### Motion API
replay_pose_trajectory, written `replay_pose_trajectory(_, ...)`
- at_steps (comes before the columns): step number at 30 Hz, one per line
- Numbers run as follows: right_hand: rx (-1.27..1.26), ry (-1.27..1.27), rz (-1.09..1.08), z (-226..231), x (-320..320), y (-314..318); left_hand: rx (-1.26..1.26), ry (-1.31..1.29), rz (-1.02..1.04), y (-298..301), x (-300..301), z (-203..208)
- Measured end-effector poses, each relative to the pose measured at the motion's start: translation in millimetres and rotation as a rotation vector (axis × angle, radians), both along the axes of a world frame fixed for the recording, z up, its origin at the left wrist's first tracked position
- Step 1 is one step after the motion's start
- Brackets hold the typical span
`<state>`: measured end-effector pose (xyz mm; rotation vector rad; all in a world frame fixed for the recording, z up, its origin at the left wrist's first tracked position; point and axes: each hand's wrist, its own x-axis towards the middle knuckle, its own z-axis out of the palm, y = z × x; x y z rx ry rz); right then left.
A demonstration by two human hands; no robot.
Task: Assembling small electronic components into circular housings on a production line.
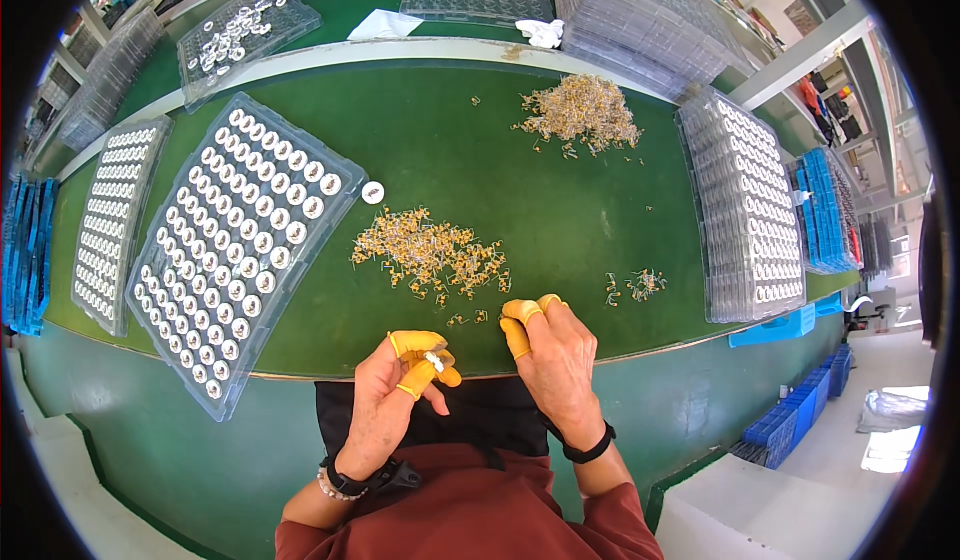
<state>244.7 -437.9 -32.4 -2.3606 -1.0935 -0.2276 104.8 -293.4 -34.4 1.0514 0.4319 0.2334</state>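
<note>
My left hand (385,392), with yellow finger cots on its fingertips, is closed around a small white round part (434,361) at the table's near edge. To its right, my right hand (557,368) wears the same cots. Its thumb and fingers are drawn together just above the green tabletop; whatever they pinch, if anything, is hidden. A few loose orange-and-silver pieces (481,316) lie close to those fingertips. Beyond both hands spreads a heap of tiny orange components with thin metal legs (425,250). A single white disc (373,193) sits beside the clear tray's (298,288) upper corner.
That tray, tilted at left, holds rows of white discs. Another filled tray (121,222) lies farther left. Stacked filled trays (712,225) stand at right. A second component heap (582,112) lies at the back, and a small scatter of pieces (645,283) right of my hands.
</note>
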Motion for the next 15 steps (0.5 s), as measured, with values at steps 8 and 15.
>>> replay_pose_trajectory(8,0.276,0.361,-0.014,8.6,1.3,-9.4,0.030,0.019,-0.002,-2.6,1.1,-6.5)
replay_pose_trajectory(15,0.349,0.341,-0.056,9.1,0.9,-21.1,0.025,0.042,0.023,-4.3,0.3,-10.2)
